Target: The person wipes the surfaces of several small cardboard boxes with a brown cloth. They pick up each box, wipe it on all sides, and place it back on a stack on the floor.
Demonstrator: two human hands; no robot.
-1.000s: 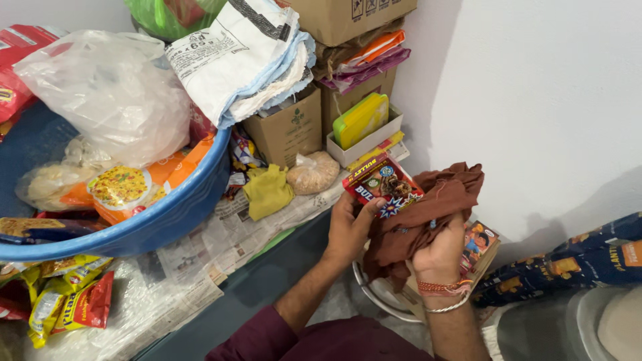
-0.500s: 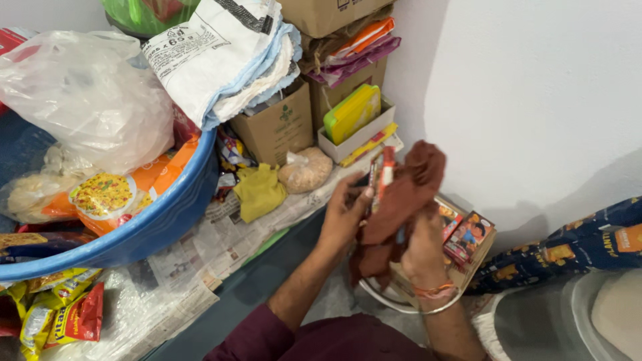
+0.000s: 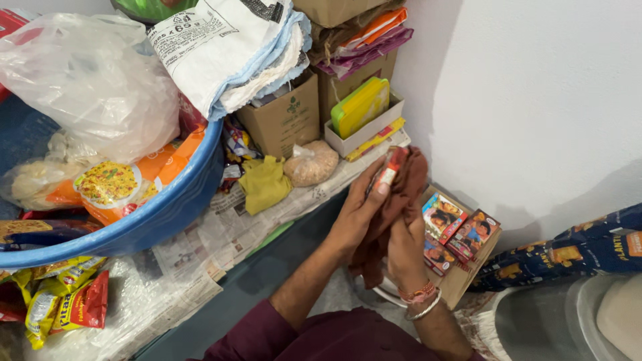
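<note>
A plastic tub (image 3: 167, 207) sits at the left of the shelf (image 3: 267, 220), holding bags. Right of it lie a folded cloth (image 3: 264, 182) and a tied pouch (image 3: 311, 162), with cardboard boxes (image 3: 284, 120) behind them against the wall. Small packets (image 3: 458, 230) lie at the right end, beside both hands.
</note>
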